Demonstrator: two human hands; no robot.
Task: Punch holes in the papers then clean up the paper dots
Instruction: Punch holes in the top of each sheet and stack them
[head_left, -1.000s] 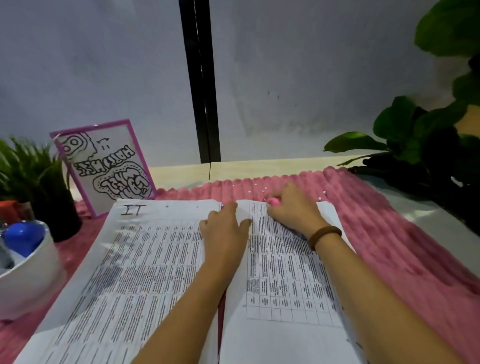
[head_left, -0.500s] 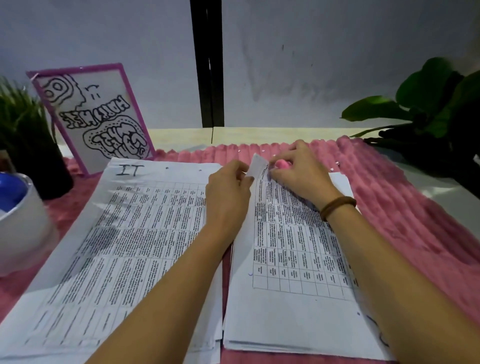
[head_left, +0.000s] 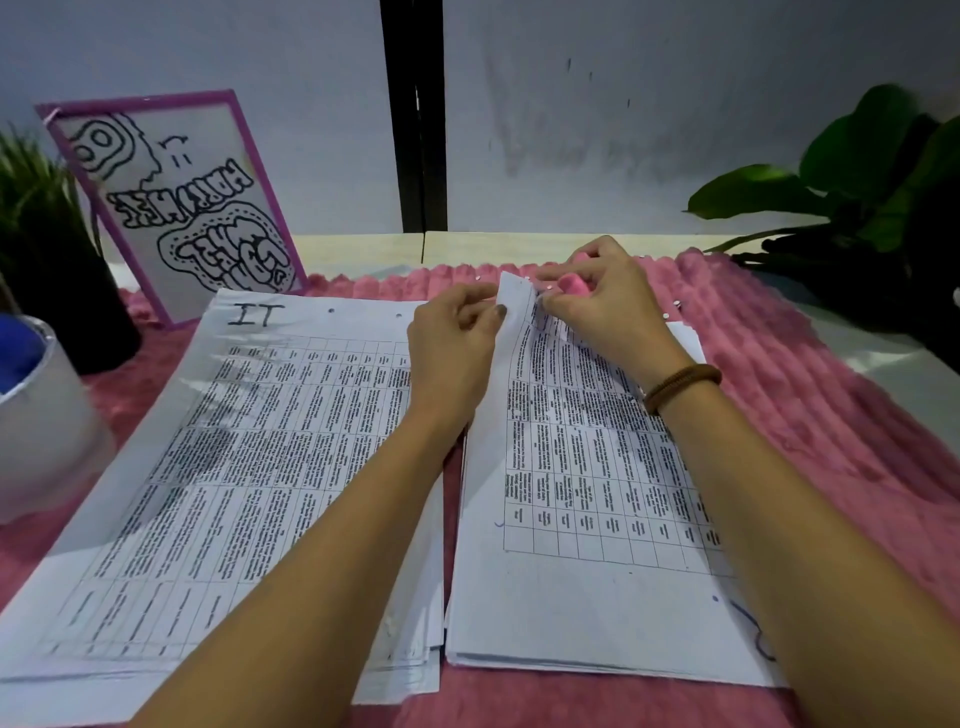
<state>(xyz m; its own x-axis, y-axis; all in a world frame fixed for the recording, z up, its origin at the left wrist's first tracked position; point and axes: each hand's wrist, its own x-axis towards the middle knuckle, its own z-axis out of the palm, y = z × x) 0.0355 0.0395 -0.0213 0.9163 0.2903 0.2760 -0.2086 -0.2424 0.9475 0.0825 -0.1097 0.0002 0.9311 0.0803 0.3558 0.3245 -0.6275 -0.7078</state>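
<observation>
Two stacks of printed table sheets lie side by side on a pink ribbed mat (head_left: 810, 415). The left stack (head_left: 234, 467) is marked "IT" and shows two punched holes along its top edge. My left hand (head_left: 452, 348) pinches the top left corner of the right stack's (head_left: 587, 519) top sheet and lifts it off the pile. My right hand (head_left: 602, 306) grips a small pink hole punch (head_left: 571, 285) at that raised corner. Small white paper dots (head_left: 670, 309) are scattered on the mat beyond the papers.
A purple-framed drawing (head_left: 176, 208) leans against the wall at back left, beside a dark potted plant (head_left: 47, 249). A white bowl (head_left: 47, 415) holding something blue sits at the left edge. A leafy plant (head_left: 857, 208) fills the right side.
My left hand went from lying flat on the papers to pinching the sheet's corner and lifting it. My right hand stayed at the top edge with the pink punch. The view tilted down.
</observation>
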